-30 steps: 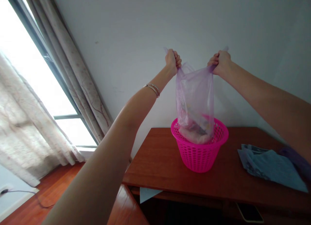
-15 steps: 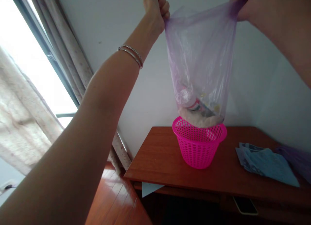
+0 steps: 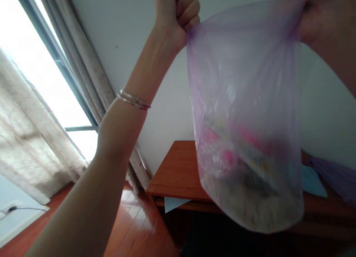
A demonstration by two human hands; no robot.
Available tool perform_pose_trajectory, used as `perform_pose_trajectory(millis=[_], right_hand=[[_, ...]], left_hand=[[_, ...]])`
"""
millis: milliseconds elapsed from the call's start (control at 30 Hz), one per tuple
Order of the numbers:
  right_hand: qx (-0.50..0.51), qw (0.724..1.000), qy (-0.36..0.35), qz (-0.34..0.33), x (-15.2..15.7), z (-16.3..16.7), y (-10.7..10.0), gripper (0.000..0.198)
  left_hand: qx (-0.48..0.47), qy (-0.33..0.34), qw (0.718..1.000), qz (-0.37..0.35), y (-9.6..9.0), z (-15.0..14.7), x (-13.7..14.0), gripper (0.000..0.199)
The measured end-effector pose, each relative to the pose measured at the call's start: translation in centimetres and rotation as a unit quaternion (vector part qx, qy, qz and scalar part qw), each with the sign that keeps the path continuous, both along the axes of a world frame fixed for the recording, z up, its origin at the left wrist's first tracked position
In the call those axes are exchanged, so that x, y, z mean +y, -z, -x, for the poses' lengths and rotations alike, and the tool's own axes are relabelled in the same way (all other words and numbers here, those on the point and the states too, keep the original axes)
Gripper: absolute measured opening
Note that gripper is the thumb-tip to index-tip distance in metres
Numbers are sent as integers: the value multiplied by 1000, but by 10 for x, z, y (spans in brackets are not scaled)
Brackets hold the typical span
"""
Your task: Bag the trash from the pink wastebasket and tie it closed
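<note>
A translucent purple plastic bag (image 3: 244,94) hangs from both my hands and fills the right half of the view. My left hand (image 3: 183,12) is closed in a fist on its upper left corner. At the top right, my right hand (image 3: 308,16) grips the opposite corner, its fingers partly out of frame. Blurred contents lie in the bag's bottom: something beige and soft-looking (image 3: 250,209) and a dark item above it. Pink patches show through the film. The pink basket seen earlier is now behind the bag.
The brown wooden desk (image 3: 178,172) stands behind the bag against the wall. Part of a folded blue item (image 3: 314,183) and a purple bag (image 3: 333,177) lie at its right. Curtains (image 3: 33,127) and a window are on the left.
Both hands have brought the bag nearer to me, so it looks larger and hangs lower in view. It has left the space above the basket and now covers it.
</note>
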State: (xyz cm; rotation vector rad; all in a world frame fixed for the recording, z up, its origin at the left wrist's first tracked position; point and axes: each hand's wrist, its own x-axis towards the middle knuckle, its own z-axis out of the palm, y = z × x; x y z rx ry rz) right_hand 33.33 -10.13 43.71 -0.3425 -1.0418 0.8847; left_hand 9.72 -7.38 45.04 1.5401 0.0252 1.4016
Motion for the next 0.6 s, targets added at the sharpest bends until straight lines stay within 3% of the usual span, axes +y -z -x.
perform_pose_trajectory(millis=[67,167,300,467,600], right_hand=[[-28,999,-13,26,-21,6,33,42],[-71,988,-102,86,-47,8,80,35],[-108,978,-104,147,-62,8,129,33],[-75,973,-117,185,-62,11,164,43],[-39,971,-126,198,-56,9,178,43]], left_hand=[[23,20,999,12,30,8,-25,50],[30,42,998,23,73,22,-55,52],[7,57,995,79,118,33,-70,54],[17,79,980,184,146,30,-57,57],[16,43,970,239,159,27,-38,56]])
